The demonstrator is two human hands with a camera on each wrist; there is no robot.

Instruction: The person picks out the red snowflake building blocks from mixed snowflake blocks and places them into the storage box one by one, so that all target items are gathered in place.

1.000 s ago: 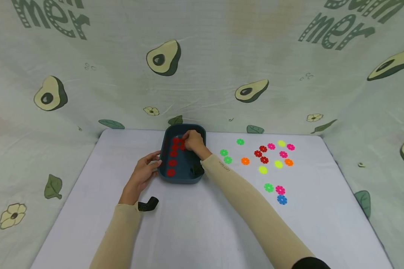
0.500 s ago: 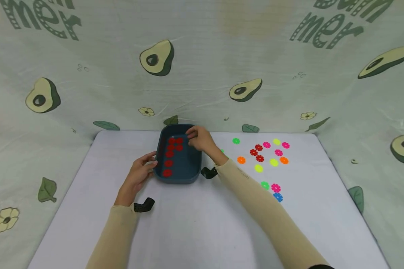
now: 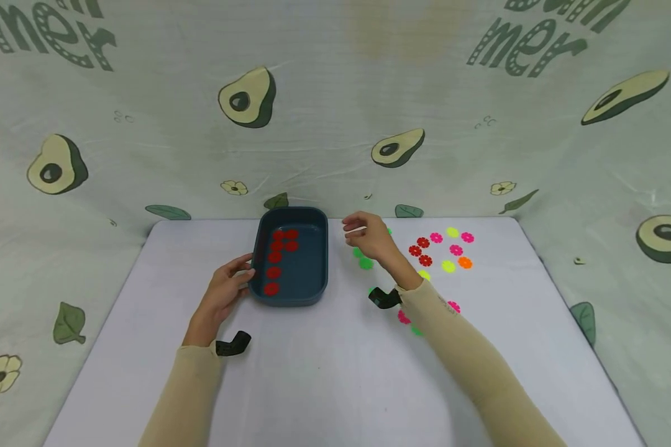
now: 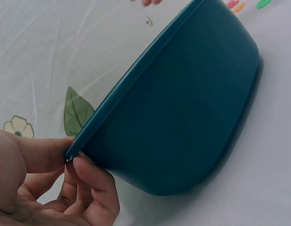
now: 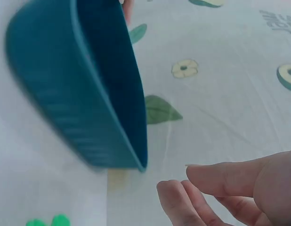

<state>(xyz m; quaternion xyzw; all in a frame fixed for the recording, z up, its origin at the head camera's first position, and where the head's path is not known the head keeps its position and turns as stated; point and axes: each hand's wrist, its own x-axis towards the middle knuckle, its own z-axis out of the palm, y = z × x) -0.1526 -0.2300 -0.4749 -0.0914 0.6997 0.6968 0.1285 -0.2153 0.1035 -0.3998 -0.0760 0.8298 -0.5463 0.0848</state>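
A dark blue rectangular plastic tub (image 3: 319, 273) stands at the table's back, left of middle. Inside it, several red notched discs (image 3: 274, 272) lie toward the left side. My left hand (image 3: 223, 292) pinches the tub's left rim between thumb and fingers, close up in the left wrist view. To the right of the tub, my right hand (image 3: 369, 236) hovers over the table with loosely bent fingers and nothing in them. In the right wrist view, its thumb and fingertips are apart, a gap away from the tub (image 5: 60, 80).
Loose notched discs lie on the right of the white table: red (image 3: 425, 261), pink (image 3: 467, 237), yellow (image 3: 448, 266), orange (image 3: 465, 262) and green (image 3: 366, 264). The right forearm covers some. A printed cloth (image 3: 313, 155) hangs behind the table.
My right hand has lifted out of the tub and moved right, past its rim. My left hand keeps its grip on the tub. The head view has shifted slightly.
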